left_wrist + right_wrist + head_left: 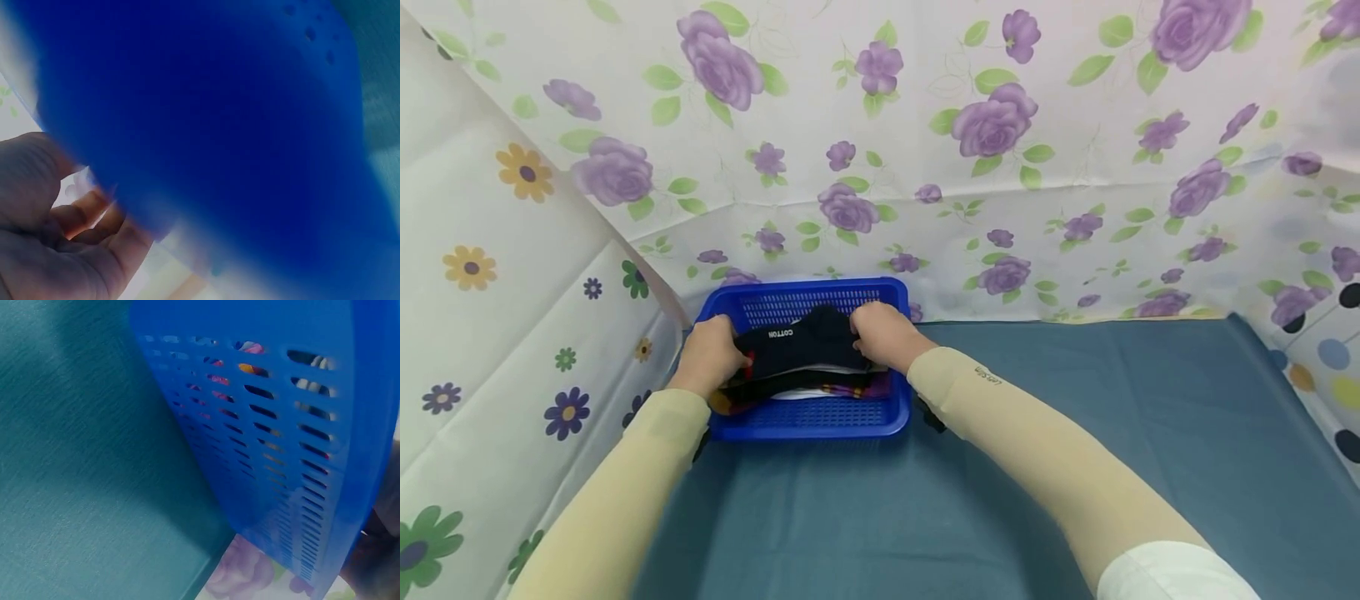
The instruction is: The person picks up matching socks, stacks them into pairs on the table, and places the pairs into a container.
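Observation:
A dark navy sock (790, 346) with white "COTTON" lettering and a red patch lies stretched sideways in a blue plastic basket (820, 432). My left hand (706, 357) reaches over the basket's left rim and holds the sock's red-patched end. At the other end, my right hand (883, 335) pinches the dark fabric, its wrist above the right rim. Just in front of this sock, more socks (842, 389) in black, white, purple and yellow lie in a row. In the left wrist view, the curled fingers (128, 247) show beside the basket's blurred blue wall.
The basket stands on a teal-covered table (1037, 467), in its far left corner. A flowered curtain (925, 233) hangs right behind it, and another sheet (580, 333) rises close on the left. Slotted basket sides (250, 425) show bits of coloured fabric inside.

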`<state>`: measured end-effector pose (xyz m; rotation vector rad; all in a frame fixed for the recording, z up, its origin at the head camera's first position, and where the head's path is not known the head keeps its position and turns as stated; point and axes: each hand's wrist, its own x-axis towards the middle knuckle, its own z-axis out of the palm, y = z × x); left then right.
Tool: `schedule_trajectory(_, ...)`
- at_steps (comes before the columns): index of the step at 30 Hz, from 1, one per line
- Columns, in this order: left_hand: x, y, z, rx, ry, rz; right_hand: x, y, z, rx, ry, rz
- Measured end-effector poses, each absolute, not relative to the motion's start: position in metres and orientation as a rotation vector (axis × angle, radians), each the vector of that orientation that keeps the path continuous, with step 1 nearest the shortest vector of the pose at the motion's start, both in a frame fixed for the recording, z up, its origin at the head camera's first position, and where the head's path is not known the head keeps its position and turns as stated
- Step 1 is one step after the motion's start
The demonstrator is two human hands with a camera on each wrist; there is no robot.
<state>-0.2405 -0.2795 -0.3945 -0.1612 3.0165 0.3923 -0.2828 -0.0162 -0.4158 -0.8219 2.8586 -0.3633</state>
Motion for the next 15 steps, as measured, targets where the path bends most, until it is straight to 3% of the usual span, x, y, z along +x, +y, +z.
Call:
schedule_trajectory(7,-0.242,-0.278,-0.398,-0.125,3.000,0.344,-0.283,-0.013,-0.421,-0.897,2.797,-0.262)
schedule_trajectory(15,-0.239,-0.280,-0.392,-0.137,3.011,0.368,-0.282,-0.006,-0.411,-0.911,2.724,-0.454)
